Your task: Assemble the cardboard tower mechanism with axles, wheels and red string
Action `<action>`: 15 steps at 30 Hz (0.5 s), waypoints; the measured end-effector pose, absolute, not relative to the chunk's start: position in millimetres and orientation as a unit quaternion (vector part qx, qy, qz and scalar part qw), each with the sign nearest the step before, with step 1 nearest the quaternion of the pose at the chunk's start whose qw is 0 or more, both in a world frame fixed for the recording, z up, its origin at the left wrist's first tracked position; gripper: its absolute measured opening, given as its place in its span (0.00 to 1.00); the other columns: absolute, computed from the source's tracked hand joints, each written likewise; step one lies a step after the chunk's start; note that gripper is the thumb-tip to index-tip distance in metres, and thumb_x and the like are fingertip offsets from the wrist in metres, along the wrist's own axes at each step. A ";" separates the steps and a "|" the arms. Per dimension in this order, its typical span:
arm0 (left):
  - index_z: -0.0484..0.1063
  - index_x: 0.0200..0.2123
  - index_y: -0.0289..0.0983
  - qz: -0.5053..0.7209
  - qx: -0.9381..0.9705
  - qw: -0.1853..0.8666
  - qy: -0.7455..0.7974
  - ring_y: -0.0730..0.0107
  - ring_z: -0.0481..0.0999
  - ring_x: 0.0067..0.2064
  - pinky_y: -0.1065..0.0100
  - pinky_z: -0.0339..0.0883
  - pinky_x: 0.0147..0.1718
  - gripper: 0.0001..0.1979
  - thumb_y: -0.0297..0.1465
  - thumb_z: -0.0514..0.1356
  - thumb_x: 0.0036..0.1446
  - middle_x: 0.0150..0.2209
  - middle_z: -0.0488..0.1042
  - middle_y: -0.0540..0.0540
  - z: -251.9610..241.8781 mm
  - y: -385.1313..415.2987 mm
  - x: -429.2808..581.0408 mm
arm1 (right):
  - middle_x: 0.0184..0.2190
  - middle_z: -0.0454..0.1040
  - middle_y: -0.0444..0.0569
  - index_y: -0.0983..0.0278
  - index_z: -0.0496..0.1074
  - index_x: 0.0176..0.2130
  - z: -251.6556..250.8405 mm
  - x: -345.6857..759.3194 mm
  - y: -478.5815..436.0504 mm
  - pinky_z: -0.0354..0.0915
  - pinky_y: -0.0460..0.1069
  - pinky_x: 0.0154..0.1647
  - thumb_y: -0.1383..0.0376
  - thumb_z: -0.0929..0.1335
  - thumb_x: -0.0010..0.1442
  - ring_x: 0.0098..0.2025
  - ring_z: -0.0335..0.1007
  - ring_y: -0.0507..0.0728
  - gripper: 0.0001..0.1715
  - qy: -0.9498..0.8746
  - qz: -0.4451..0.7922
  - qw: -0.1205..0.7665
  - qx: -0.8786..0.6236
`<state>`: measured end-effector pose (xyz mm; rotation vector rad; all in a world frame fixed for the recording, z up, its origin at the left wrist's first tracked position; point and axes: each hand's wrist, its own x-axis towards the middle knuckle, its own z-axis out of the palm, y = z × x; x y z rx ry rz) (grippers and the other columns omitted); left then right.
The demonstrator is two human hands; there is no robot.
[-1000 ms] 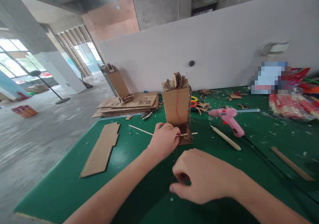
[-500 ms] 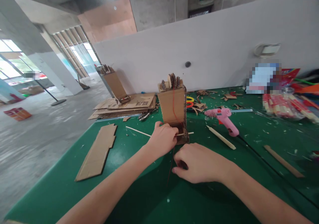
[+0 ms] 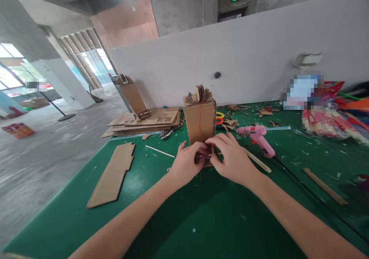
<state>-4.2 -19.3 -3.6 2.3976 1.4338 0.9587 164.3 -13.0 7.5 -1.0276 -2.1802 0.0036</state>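
Note:
A cardboard model (image 3: 193,121) stands upright on the table, with several finger-like cardboard strips at its top. Down its front panel runs a red string (image 3: 201,117), whose dark loose end hangs below my hands. My left hand (image 3: 187,162) and my right hand (image 3: 232,157) meet at the model's base, fingers bent and pinched together around the string by a thin wooden stick. Their fingertips partly cover one another, so the exact grip is hard to see. Left of them lies another thin stick (image 3: 160,151); a pale pointed stick (image 3: 259,161) is beyond my right wrist.
A pink glue gun (image 3: 263,140) with a black cord lies to the right. A cut cardboard piece (image 3: 112,178) is on the left, stacked cardboard (image 3: 161,117) behind it with a second model (image 3: 133,101). Scissors (image 3: 219,117), scraps and bagged sticks (image 3: 323,122) lie toward the wall.
My right hand has moved up and away from me to the model's base, meeting my left hand. My left fingers have shifted slightly, and the string's loose end now hangs straighter.

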 end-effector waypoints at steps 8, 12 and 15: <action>0.61 0.39 0.42 0.337 0.831 0.074 0.437 0.74 0.76 0.37 0.56 0.47 0.58 0.12 0.23 0.54 0.52 0.34 0.77 0.56 -10.4 -14.4 -15.0 | 0.39 0.70 0.51 0.64 0.73 0.31 -2.8 166.5 -3.4 0.60 0.54 0.45 0.69 0.63 0.56 0.43 0.58 0.58 0.09 -0.879 -0.054 0.310 -0.358; 0.61 0.39 0.42 0.323 0.839 0.075 0.432 0.74 0.75 0.35 0.56 0.47 0.58 0.12 0.23 0.54 0.51 0.32 0.77 0.56 -8.7 -14.4 -18.2 | 0.33 0.70 0.49 0.65 0.71 0.29 9.6 168.2 -12.6 0.60 0.51 0.41 0.70 0.62 0.55 0.39 0.60 0.56 0.09 -0.898 -0.042 0.279 -0.338; 0.62 0.43 0.42 0.294 0.854 0.075 0.423 0.72 0.74 0.38 0.55 0.46 0.59 0.16 0.24 0.55 0.49 0.35 0.76 0.54 -4.2 -18.3 -19.4 | 0.30 0.71 0.48 0.64 0.71 0.27 19.3 168.9 -21.7 0.59 0.48 0.34 0.69 0.62 0.56 0.35 0.63 0.54 0.10 -0.924 0.026 0.197 -0.327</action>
